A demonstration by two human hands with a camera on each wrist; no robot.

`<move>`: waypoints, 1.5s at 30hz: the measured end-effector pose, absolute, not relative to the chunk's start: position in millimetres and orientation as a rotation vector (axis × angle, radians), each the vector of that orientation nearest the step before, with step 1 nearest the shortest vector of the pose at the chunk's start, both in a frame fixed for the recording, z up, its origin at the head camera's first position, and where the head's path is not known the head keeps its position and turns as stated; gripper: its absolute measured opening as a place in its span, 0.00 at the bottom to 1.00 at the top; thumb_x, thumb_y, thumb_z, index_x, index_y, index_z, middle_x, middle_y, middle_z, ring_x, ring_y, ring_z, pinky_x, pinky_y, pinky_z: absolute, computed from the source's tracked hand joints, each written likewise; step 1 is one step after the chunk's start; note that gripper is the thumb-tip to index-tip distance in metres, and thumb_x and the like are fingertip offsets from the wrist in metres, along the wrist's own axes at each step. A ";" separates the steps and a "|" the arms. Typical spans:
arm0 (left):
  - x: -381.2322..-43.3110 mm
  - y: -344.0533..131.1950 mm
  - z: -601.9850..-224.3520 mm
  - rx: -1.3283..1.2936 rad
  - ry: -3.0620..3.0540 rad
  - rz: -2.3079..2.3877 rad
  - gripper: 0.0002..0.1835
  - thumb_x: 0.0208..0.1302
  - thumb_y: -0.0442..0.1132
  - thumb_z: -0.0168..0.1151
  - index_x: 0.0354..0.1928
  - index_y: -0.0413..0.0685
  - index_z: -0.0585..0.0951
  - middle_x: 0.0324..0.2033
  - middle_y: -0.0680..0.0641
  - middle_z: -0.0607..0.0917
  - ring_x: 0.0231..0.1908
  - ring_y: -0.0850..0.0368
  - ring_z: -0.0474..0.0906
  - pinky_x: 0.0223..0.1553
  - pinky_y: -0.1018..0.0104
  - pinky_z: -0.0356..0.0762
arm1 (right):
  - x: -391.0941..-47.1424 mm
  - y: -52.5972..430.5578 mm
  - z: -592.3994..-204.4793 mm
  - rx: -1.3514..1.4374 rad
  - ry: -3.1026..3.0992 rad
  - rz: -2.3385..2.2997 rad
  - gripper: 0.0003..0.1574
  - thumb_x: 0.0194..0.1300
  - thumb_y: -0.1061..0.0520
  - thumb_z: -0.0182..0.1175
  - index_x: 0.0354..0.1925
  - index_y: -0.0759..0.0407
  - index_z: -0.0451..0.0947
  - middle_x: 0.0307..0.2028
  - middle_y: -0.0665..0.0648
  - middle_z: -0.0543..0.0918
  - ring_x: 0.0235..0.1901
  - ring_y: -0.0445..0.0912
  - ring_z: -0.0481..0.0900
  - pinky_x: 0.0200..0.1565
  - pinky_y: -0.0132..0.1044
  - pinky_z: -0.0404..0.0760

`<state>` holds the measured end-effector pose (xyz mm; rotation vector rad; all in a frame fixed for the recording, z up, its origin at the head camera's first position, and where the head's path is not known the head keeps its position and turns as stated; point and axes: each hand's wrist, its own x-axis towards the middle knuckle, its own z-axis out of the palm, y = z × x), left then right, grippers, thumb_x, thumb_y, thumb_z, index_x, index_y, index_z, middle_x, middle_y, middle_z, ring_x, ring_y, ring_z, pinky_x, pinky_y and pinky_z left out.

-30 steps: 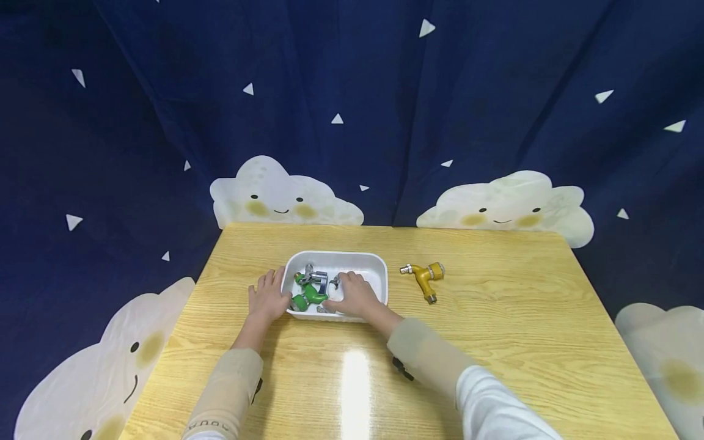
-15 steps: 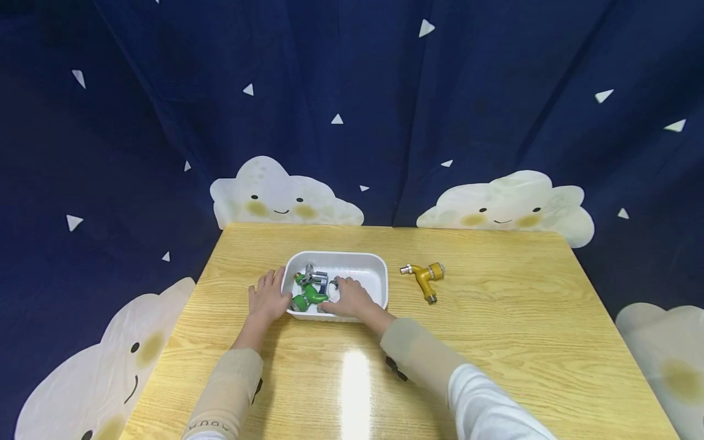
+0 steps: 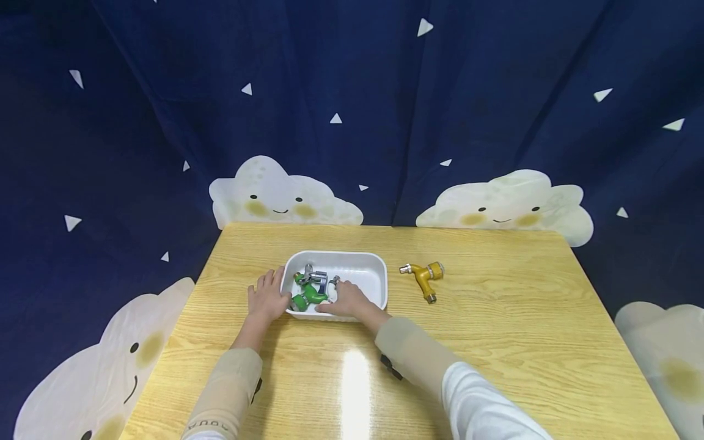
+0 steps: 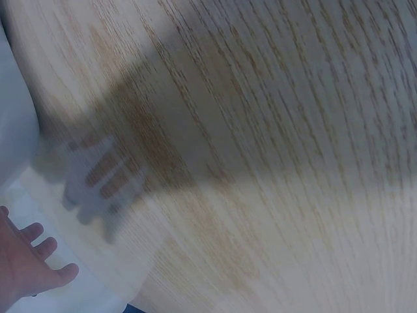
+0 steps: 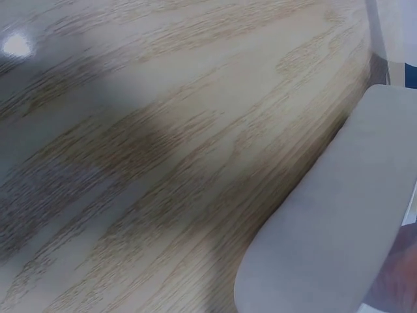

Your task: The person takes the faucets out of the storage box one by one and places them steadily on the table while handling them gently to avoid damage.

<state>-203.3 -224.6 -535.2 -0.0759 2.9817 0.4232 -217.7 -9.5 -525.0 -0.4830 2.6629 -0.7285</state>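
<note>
In the head view, a white plastic bin (image 3: 360,256) stands on the table with several taps in its left part. A green tap (image 3: 313,296) lies in front of a chrome tap (image 3: 321,277). My left hand (image 3: 267,297) rests against the bin's left end, its fingers extended; they look spread in the left wrist view. Inside the bin, my right hand (image 3: 351,300) grips a white tap (image 3: 332,291) with chrome fittings, mostly hidden by the fingers. Only a bit of that hand shows past the bin wall (image 5: 326,215) in the right wrist view.
A yellow tap (image 3: 426,280) with metal ends lies on the wooden table (image 3: 511,330), right of the bin. Behind the table hangs a dark blue curtain (image 3: 308,73) printed with clouds and triangles.
My right hand has shifted slightly left inside the bin, its thumb moving left over the front fitting. The left hand, the bin and the yellow tap stay in place.
</note>
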 end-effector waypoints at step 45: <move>-203.0 -223.5 -535.7 -0.089 2.993 0.416 0.39 0.55 0.48 0.46 0.70 0.49 0.52 0.66 0.37 0.56 0.65 0.38 0.50 0.58 0.32 0.47 | -218.0 -11.4 -523.8 -0.417 2.651 -0.703 0.47 0.43 0.35 0.66 0.49 0.71 0.73 0.41 0.64 0.74 0.40 0.53 0.74 0.45 0.44 0.76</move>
